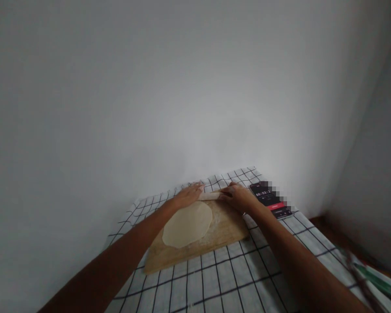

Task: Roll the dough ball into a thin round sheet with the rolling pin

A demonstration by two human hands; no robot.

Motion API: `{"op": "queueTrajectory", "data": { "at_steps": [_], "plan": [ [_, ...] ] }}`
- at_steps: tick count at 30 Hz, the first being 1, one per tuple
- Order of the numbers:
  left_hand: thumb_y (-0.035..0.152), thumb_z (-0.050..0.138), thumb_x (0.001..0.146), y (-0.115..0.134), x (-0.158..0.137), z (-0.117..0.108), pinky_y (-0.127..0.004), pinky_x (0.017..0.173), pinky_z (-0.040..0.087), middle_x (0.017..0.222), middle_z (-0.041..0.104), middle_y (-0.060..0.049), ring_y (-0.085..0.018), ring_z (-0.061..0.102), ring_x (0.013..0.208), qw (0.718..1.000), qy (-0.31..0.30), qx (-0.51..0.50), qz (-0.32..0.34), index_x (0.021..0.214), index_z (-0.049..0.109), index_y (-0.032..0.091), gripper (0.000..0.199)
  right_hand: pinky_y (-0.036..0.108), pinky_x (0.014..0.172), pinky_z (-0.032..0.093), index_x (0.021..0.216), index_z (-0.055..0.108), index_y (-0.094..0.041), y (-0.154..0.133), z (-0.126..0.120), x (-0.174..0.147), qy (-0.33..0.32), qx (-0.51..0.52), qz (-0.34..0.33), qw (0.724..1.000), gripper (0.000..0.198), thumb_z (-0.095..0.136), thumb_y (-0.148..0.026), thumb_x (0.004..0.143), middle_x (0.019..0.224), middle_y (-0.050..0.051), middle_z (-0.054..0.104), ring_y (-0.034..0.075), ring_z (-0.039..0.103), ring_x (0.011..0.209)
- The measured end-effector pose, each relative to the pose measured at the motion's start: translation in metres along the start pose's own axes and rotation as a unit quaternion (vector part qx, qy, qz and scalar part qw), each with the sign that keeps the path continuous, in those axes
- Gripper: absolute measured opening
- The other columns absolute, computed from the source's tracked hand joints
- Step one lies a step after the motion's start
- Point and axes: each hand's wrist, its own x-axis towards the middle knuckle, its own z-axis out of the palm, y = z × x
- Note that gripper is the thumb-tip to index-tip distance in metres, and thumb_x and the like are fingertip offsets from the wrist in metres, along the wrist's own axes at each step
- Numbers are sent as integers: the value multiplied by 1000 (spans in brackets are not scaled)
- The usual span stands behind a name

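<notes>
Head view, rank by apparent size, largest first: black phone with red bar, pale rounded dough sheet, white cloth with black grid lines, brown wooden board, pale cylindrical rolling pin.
1. Cloth
2. Board
3. Dough sheet
4. Phone
Unranked: rolling pin; partly covered, so full size unsure, though its visible stretch looks smallest.

both hands: bare | both forearms: bare, slim, smoothly tapering
</notes>
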Motion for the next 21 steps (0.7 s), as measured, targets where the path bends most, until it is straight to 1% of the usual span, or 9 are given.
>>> {"op": "queueTrajectory", "data": {
  "at_steps": [3,5,7,9,12,14,16,18,21],
  "plan": [
    [55,12,102,-2,13,4,-45,125,16,167,23,-7,-25,14,155,1000,20,13,0,158,31,21,68,30,96,44,125,72,-29,3,1,1,1,2,10,1000,41,48,-51,101,114,9,68,22,63,109],
    [50,12,103,-2,11,7,-44,126,13,168,21,-7,-24,11,156,999,41,21,7,158,31,19,66,29,97,44,126,71,-28,3,1,1,-4,4,16,1000,42,48,-53,100,115,9,68,22,63,109],
    [45,12,103,-2,2,11,-42,126,11,168,18,-8,-23,9,156,998,62,28,11,158,30,16,64,29,95,44,125,72,-28,2,1,1,-6,3,21,1000,43,48,-53,100,116,9,68,22,64,108],
    [43,12,104,0,-11,14,-42,127,12,167,21,-9,-23,12,156,996,77,32,12,158,29,14,64,29,92,45,122,73,-27,1,1,1,-4,-1,24,1000,43,47,-52,100,117,10,69,22,65,106],
    [41,13,105,3,-34,17,-38,126,16,166,27,-7,-19,20,154,995,88,38,19,159,28,16,61,29,86,46,117,76,-26,-2,1,0,10,-2,24,1000,42,48,-52,100,114,10,70,23,66,103],
    [40,15,105,7,-51,18,-35,126,18,165,28,-5,-17,23,153,995,88,44,32,159,28,18,60,29,81,47,111,79,-25,-3,0,-1,10,8,11,1000,44,50,-56,98,109,10,73,23,68,98],
    [38,15,105,11,-68,19,-37,126,18,165,28,-4,-17,24,153,994,86,56,42,159,28,20,59,28,75,46,106,80,-23,-3,-2,-2,-15,31,-14,999,46,53,-58,96,103,10,75,22,68,91],
    [38,16,105,15,-86,20,-42,127,17,165,27,-4,-19,25,153,992,88,74,43,160,26,21,58,26,71,46,108,80,-23,-3,-5,-3,-53,71,-39,995,44,58,-57,93,100,8,77,20,68,86],
    [37,20,105,21,-112,24,-46,126,20,166,26,-6,-21,25,153,988,104,101,54,160,22,22,57,23,67,45,106,80,-22,-2,-8,-4,-118,141,-75,980,40,64,-54,88,96,4,78,17,67,82]
  ]
}}
